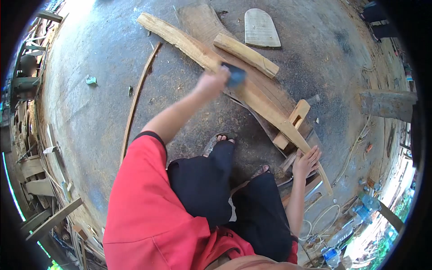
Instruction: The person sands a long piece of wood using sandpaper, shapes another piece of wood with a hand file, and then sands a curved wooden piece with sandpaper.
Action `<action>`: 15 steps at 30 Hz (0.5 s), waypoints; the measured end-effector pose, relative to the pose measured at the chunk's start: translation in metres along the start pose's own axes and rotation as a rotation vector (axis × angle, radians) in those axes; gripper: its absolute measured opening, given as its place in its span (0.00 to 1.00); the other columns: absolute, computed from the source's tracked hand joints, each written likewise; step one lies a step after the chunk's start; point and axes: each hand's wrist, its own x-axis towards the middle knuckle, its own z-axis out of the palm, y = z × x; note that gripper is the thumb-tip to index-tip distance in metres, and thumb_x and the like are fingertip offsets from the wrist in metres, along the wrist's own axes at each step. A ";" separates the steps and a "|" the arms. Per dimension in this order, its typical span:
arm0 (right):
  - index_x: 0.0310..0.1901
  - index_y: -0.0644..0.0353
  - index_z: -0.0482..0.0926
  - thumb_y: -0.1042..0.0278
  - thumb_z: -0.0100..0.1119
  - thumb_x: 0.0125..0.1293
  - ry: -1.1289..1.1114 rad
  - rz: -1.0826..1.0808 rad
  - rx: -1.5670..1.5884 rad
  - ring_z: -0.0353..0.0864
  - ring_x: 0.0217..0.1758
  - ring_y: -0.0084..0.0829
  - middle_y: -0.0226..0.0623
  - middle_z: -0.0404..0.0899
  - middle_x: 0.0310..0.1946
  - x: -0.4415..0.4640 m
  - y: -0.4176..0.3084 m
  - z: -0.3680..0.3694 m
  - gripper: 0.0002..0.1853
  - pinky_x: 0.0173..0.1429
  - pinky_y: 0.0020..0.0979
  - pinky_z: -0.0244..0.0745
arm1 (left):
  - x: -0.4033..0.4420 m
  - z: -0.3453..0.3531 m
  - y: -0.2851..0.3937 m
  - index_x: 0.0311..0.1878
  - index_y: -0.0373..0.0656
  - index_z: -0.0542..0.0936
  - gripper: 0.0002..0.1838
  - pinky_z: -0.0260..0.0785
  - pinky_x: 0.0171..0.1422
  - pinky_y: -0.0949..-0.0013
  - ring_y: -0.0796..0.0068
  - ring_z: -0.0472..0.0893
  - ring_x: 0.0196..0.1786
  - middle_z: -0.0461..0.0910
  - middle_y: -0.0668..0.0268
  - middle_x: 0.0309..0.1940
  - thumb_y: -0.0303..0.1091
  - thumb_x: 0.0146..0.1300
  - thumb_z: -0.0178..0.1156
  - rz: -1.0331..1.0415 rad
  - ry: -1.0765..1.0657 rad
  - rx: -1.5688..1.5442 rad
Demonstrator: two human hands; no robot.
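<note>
A long, slightly curved wooden piece (pixel 265 108) runs from upper left to lower right over a wide plank (pixel 198 20). My left hand (pixel 307 162) grips its narrow lower right end. My right hand (pixel 215 81) is closed on a dark, motion-blurred tool (pixel 235 75) at the middle of the piece; what kind of tool it is cannot be made out. Near my left hand, a wooden block with a slot (pixel 300 112) lies under the long piece. A shorter wooden bar (pixel 246 55) rests on the plank beyond the tool.
A board with a rounded end (pixel 262 29) lies on the floor beyond the bar. A thin wooden strip (pixel 140 96) lies to the left. Plastic bottles (pixel 342 234) and a pale cord (pixel 324 216) are at the lower right. Scrap wood lines the left edge.
</note>
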 end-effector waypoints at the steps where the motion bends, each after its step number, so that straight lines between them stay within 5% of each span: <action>1: 0.68 0.57 0.38 0.39 0.39 0.64 -0.028 0.000 -0.003 0.34 0.73 0.43 0.44 0.40 0.69 0.000 0.001 -0.001 0.41 0.65 0.65 0.36 | -0.003 0.000 -0.037 0.55 0.44 0.70 0.19 0.63 0.57 0.55 0.69 0.67 0.61 0.70 0.64 0.56 0.28 0.58 0.45 -0.075 0.195 -0.033; 2: 0.68 0.57 0.38 0.39 0.39 0.64 -0.055 0.000 -0.006 0.34 0.73 0.43 0.44 0.40 0.69 0.000 0.000 -0.001 0.41 0.65 0.65 0.36 | 0.006 -0.010 -0.064 0.57 0.43 0.69 0.21 0.62 0.59 0.57 0.70 0.66 0.63 0.68 0.63 0.59 0.28 0.59 0.44 -0.265 -0.098 -0.089; 4: 0.68 0.56 0.38 0.40 0.39 0.64 -0.050 0.014 0.004 0.34 0.73 0.44 0.44 0.40 0.69 -0.001 -0.003 -0.001 0.41 0.64 0.65 0.36 | 0.004 -0.005 -0.099 0.55 0.42 0.70 0.19 0.64 0.58 0.60 0.65 0.71 0.58 0.72 0.61 0.54 0.31 0.61 0.45 -0.237 0.138 -0.141; 6: 0.68 0.56 0.38 0.40 0.40 0.64 -0.045 0.022 -0.001 0.34 0.73 0.44 0.44 0.40 0.69 0.000 -0.001 -0.004 0.41 0.64 0.65 0.36 | 0.016 -0.059 -0.079 0.54 0.42 0.70 0.18 0.65 0.58 0.64 0.64 0.72 0.55 0.72 0.61 0.52 0.30 0.60 0.46 -0.337 -0.280 -0.277; 8: 0.68 0.56 0.38 0.40 0.40 0.64 -0.097 0.028 -0.008 0.34 0.73 0.44 0.44 0.39 0.69 0.000 -0.002 -0.005 0.41 0.64 0.65 0.35 | 0.010 -0.021 -0.051 0.55 0.42 0.68 0.19 0.67 0.58 0.66 0.64 0.70 0.58 0.70 0.62 0.55 0.30 0.59 0.50 0.002 -0.026 -0.131; 10: 0.68 0.56 0.38 0.40 0.40 0.64 -0.102 0.031 0.003 0.34 0.73 0.43 0.44 0.39 0.69 0.000 -0.002 -0.005 0.41 0.65 0.64 0.35 | 0.005 -0.040 0.004 0.57 0.43 0.67 0.23 0.62 0.63 0.64 0.65 0.65 0.62 0.66 0.62 0.59 0.32 0.56 0.53 0.127 -0.096 -0.478; 12: 0.68 0.55 0.38 0.40 0.41 0.64 -0.102 0.031 0.007 0.34 0.73 0.43 0.44 0.39 0.69 0.001 -0.003 -0.004 0.41 0.65 0.64 0.34 | 0.000 -0.062 0.062 0.60 0.46 0.66 0.28 0.53 0.68 0.62 0.64 0.60 0.67 0.62 0.64 0.63 0.33 0.53 0.56 0.381 -0.022 -0.381; 15: 0.68 0.55 0.38 0.40 0.41 0.63 -0.086 0.022 0.012 0.35 0.73 0.42 0.43 0.40 0.69 -0.001 0.000 -0.003 0.41 0.65 0.64 0.33 | -0.012 -0.063 0.101 0.61 0.49 0.66 0.29 0.46 0.71 0.61 0.70 0.57 0.68 0.62 0.69 0.64 0.30 0.51 0.55 0.391 0.051 -0.524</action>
